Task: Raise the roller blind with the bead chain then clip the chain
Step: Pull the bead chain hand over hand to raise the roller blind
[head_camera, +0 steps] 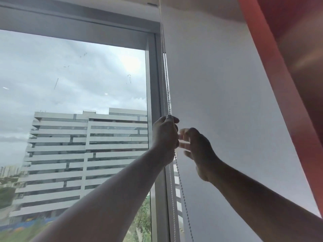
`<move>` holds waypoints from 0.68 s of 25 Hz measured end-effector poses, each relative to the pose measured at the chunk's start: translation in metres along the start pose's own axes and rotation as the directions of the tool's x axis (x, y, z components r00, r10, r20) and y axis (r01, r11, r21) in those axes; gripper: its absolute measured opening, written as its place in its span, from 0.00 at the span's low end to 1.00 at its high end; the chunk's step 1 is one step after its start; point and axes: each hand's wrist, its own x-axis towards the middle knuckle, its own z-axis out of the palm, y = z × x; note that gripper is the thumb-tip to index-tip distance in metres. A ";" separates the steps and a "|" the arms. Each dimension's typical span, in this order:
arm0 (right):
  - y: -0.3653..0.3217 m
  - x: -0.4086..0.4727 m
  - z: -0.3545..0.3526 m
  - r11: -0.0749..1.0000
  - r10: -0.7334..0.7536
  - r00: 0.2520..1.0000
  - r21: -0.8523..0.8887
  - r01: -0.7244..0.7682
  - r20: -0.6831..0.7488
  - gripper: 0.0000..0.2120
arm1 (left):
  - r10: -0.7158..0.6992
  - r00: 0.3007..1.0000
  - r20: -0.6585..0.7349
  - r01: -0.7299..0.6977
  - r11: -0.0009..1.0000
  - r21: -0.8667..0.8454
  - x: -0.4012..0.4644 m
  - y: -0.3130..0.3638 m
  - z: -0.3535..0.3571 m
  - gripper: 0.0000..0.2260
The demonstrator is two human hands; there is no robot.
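Observation:
A pale grey roller blind (218, 95) hangs down over the right-hand window pane. Its bead chain (167, 88) runs along the blind's left edge beside the window frame, and two strands continue below my hands. My left hand (165, 135) grips the chain high up, fingers curled round it. My right hand (195, 151) is just to the right of it, blurred, fingers loosely spread near the chain; no strand shows in its grasp. No chain clip is in view.
A grey window frame post (153, 84) stands left of the chain. Through the glass (70, 84) I see an overcast sky and an office building. An orange curtain (288, 75) hangs along the blind's right side.

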 end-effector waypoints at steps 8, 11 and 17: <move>-0.054 0.039 0.025 0.987 -0.159 0.987 0.032 0.160 -0.015 0.17 | -0.196 0.950 0.241 0.148 0.968 0.205 -0.015 -0.007 -0.030 0.16; -0.056 0.045 0.018 0.989 -0.111 0.988 0.082 0.119 -0.104 0.19 | -0.130 0.983 0.128 0.064 0.903 0.424 -0.011 0.009 -0.039 0.11; -0.048 0.029 0.033 0.967 -0.067 0.994 0.240 0.086 -0.088 0.16 | 0.035 0.994 0.107 -0.042 0.997 0.063 0.028 0.069 0.003 0.07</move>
